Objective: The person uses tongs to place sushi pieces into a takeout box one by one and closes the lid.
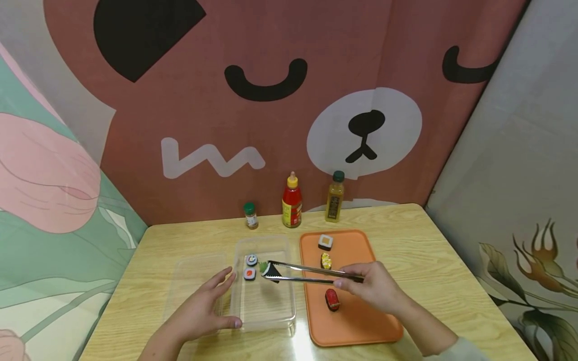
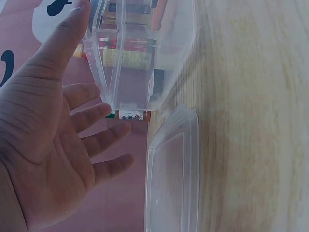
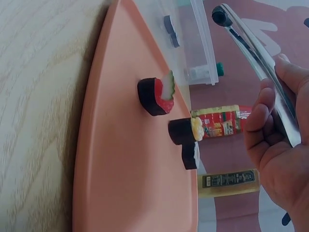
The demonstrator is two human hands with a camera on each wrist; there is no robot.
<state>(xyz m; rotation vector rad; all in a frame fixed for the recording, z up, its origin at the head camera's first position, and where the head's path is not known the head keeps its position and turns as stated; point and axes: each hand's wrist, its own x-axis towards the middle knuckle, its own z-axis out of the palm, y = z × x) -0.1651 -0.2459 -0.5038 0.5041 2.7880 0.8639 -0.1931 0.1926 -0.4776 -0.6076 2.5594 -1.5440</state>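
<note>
My right hand [image 1: 377,288] grips the metal tongs [image 1: 325,272], thumb on one side and fingers curled on the other. Their arms are parted only by the cone-shaped sushi roll [image 1: 271,271] pinched at the tips. The roll is over the clear container [image 1: 266,308], just right of a white-ringed roll [image 1: 251,259] and an orange-centred roll [image 1: 249,274]. I cannot tell whether it touches the floor.

My left hand [image 1: 205,306] holds nothing, its fingers spread along the container's left side; whether they press the wall, I cannot tell.

The cone could twist or slip if I squeeze unevenly, since it tapers and the tips catch little of it. Swinging too far left could knock the two rolls. The light container might slide if the tongs bump its right wall.

That wall stands between me and the orange tray [image 1: 352,323], where a square roll [image 1: 325,242], a corn-topped piece [image 1: 326,260] and a red-topped piece [image 1: 332,299] sit. Left lies a clear lid [image 2: 169,193]. Along the far edge stand a green-capped jar [image 1: 251,216], a red sauce bottle [image 1: 292,203] and a yellow bottle [image 1: 334,198], out of the way.
</note>
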